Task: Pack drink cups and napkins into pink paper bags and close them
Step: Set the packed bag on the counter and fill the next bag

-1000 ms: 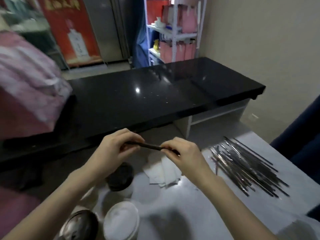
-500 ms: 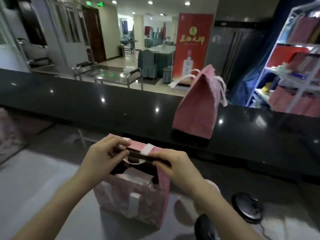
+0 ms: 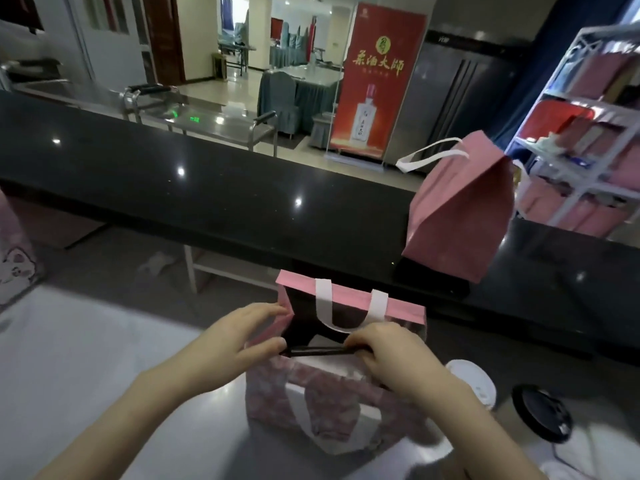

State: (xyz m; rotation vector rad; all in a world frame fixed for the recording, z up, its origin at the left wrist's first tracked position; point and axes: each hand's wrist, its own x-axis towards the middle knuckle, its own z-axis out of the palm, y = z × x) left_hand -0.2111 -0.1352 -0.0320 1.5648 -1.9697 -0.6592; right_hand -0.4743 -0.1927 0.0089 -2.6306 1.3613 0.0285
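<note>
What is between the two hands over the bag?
A thin dark straw spans the gap, pinched by the right hand, its other end at the left hand, over the open pink bag; head view.
</note>
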